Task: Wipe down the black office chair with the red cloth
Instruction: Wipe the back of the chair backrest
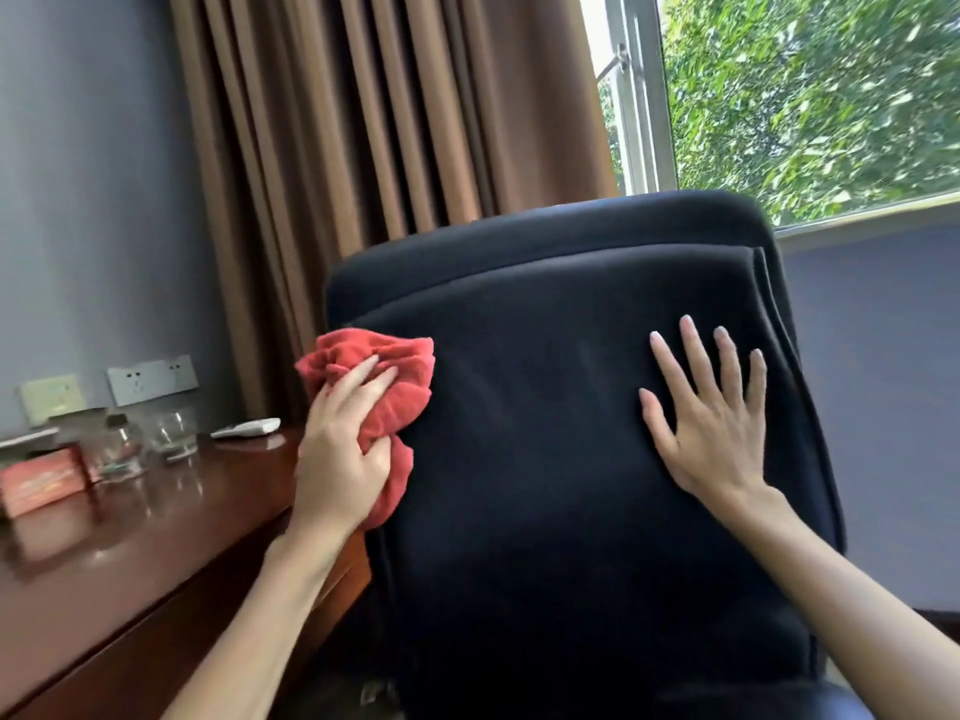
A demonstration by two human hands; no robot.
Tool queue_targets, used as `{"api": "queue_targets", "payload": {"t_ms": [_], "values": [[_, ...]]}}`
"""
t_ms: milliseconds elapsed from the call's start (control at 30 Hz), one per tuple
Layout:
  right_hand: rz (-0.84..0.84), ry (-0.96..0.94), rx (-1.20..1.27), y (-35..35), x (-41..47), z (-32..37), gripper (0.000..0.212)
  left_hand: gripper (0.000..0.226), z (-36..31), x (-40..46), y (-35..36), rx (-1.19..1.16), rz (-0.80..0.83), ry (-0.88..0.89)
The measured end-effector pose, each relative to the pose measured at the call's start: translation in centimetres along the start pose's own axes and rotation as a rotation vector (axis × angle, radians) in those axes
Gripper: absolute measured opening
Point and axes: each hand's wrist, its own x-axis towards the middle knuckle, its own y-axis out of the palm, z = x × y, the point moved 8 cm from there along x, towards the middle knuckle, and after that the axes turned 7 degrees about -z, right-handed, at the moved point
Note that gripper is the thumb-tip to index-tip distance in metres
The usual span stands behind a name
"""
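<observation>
Head view looks at the back of a black office chair (571,433), which fills the middle and hides whatever lies behind it. To its left runs a glossy brown wooden desk (130,553) against a grey wall (78,200). On the desk stand two clear glasses (176,433), a small clear bottle (120,449), a red box (44,483) and a white remote (247,427). Two wall plates (150,379) sit above the desk. Brown curtains (374,111) hang behind the chair, and a window (810,96) at upper right shows green leaves.

Dark fabric covers the chair back, with a rounded top edge and a seam running below it. A bunched red cloth (387,379) lies against the back's upper left edge, next to the desk.

Two hands show. Fingers of the left hand (343,454) curl around the cloth, pressing it to the chair. Further right, the right hand (711,418) lies flat on the chair back, fingers straight and spread, holding nothing.
</observation>
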Motion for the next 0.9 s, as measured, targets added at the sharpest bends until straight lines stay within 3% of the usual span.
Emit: {"api": "queue_targets", "payload": {"t_ms": [133, 233, 333, 500, 600, 733, 833, 900], "values": [[-0.021, 0.015, -0.035, -0.7, -0.1, -0.8, 0.061, 0.073, -0.3, -7.5, 0.3, -0.189, 0.063, -0.048], [-0.032, 0.025, -0.056, -1.3, -0.2, -1.3, 0.061, 0.071, -0.2, -3.6, -0.8, -0.281, -0.004, -0.105], [-0.053, 0.021, -0.08, -1.7, -0.2, -1.5, 0.061, 0.069, -2.7, 4.3, -1.1, -0.284, 0.002, -0.044], [-0.072, 0.021, -0.079, -1.6, -0.2, -1.7, 0.063, 0.062, -10.6, 12.9, 6.6, -0.044, 0.409, 0.233], [-0.067, 0.033, -0.078, -1.5, 0.0, -1.9, 0.064, 0.059, -10.7, 14.4, 8.8, 0.092, 0.444, 0.259], [-0.056, 0.044, -0.063, -1.6, -0.1, -1.9, 0.064, 0.052, -6.9, 12.9, 4.9, 0.101, 0.348, 0.17], [-0.05, 0.045, -0.07, -1.5, -0.1, -1.8, 0.064, 0.058, -1.7, 10.7, 1.0, 0.054, 0.27, -0.032], [-0.042, 0.051, -0.073, -1.4, -0.1, -1.8, 0.064, 0.057, 0.7, 8.2, -0.4, -0.098, 0.195, -0.182]]}}
